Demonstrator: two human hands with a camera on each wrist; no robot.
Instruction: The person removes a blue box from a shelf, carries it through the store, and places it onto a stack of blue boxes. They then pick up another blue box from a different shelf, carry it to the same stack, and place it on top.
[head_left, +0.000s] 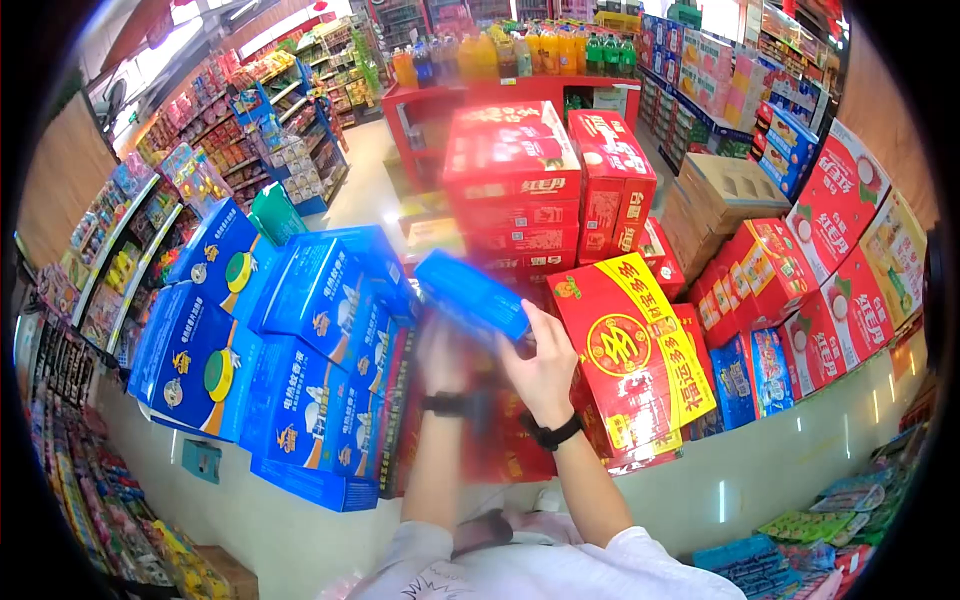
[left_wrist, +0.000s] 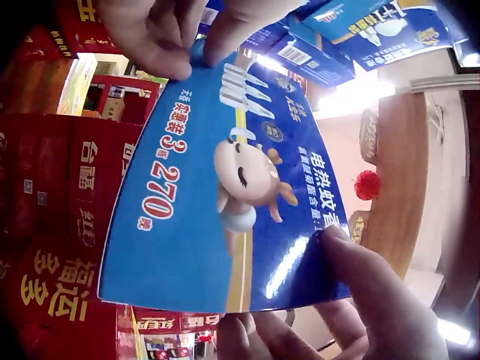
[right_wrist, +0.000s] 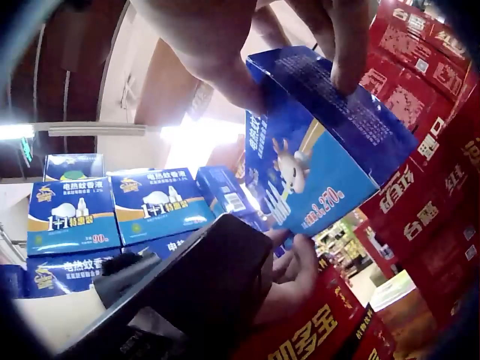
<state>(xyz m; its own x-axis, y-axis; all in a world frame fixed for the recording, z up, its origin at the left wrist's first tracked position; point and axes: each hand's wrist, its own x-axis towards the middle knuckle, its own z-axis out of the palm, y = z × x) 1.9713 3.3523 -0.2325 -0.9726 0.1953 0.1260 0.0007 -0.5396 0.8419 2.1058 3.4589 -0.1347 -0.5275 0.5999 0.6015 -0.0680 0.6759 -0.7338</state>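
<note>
The blue box (head_left: 472, 295) is up in the air at chest height, clear of every stack, with one grip at each end. The right hand (head_left: 540, 365) has its fingers curled over one edge. The left hand (head_left: 445, 355) pinches the opposite end with the thumb flat on the printed face. To my eye the step is handling a light, glossy carton between two pinches. It would go best with both thumbs kept on the broad face, equal pressure from each end so the card does not bow, and the box held level. The head view alone shows what lies around the grip: blue cartons (head_left: 300, 330) piled to its left, red cartons (head_left: 510, 170) beyond it and to its right. There, though, the left hand is a blur. The left wrist view makes up for that, showing the thumb (left_wrist: 360, 277) on the box's corner and a cartoon figure with large numerals on the face. The right wrist view shows the box's narrow side panel and the right hand's fingers (right_wrist: 345, 52) over it.
</note>
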